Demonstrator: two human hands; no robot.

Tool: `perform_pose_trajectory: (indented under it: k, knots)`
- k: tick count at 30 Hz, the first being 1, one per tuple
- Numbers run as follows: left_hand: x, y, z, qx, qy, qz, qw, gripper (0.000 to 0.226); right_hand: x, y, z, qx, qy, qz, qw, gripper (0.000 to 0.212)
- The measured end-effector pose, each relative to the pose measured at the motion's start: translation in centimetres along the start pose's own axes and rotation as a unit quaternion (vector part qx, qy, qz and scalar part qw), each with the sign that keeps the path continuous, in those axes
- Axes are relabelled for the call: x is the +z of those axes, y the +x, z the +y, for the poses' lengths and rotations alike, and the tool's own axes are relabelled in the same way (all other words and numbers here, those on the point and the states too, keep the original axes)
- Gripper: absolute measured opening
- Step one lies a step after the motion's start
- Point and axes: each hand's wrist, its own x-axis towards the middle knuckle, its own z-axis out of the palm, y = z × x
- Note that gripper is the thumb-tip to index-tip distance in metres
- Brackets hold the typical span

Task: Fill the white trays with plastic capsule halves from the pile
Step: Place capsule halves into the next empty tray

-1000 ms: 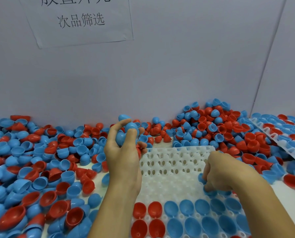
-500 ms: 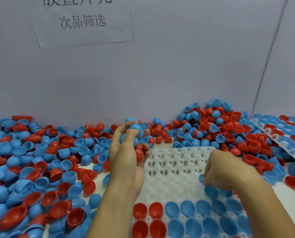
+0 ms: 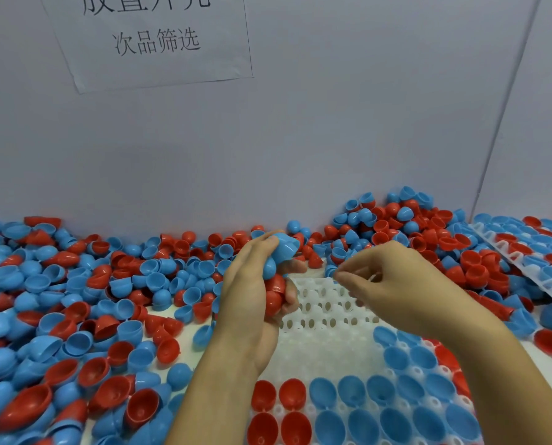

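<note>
Far left, the pile [image 3: 75,300] of red & blue capsule halves covers the tabletop up to the wall, more heaped at back right.

Left hand [image 3: 255,297] is raised over the tray's far-left corner, fingers curled round a handful of halves [image 3: 276,274]: blue on top, red below.

The white tray [image 3: 326,342] lies centre, btw the two forearms. Near rows are filled w/ red at left, blue at right; far rows are bare sockets.

Right hand [image 3: 393,284] hovers over the tray's far part, fingertips [image 3: 340,277] drawn together just beside the left hand's load. It looks empty, though too blurred to be sure.

Step in hand, prob.: feeding from the left-hand stock. Next move calls for the right hand to pinch one half off the handful & seat it in the next bare socket.

Far right, a second tray [image 3: 531,268] sits tilted, already holding halves.
</note>
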Motion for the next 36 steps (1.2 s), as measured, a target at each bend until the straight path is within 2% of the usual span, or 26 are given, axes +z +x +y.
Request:
perform_pose_trajectory:
  k: [5, 11, 17, 21, 26, 36]
  knots:
    - [0.2, -0.1, -0.3, -0.011, 0.031, -0.034, 0.999, 0.027, 1.3, 0.1, -2.4, -0.078, 0.123, 0.041, 0.988, 0.013]
    - [0.2, -0.1, -0.3, -0.016, 0.063, -0.061, 0.996, 0.030, 2.0, 0.4, -2.7, -0.073, 0.166, 0.102, 0.978, 0.006]
    - [0.5, -0.1, -0.6, -0.019, 0.077, -0.054, 0.995, 0.028, 3.0, 0.9, -2.5, -0.057, 0.161, 0.194, 0.966, 0.018]
    - [0.5, 0.1, -0.9, -0.022, 0.091, -0.013, 0.996, 0.027, 3.5, 0.9, -2.5, -0.061, 0.135, 0.197, 0.969, 0.030]
    - [0.5, 0.3, -1.1, -0.029, 0.112, 0.036, 0.993, 0.024, 3.9, 1.0, -2.6, -0.059, 0.134, 0.204, 0.968, 0.031]
    - [0.5, -0.1, -0.6, -0.118, -0.003, 0.016, 0.993, 0.039, 4.1, 1.2, -2.6, -0.060, 0.173, 0.221, 0.958, 0.019]
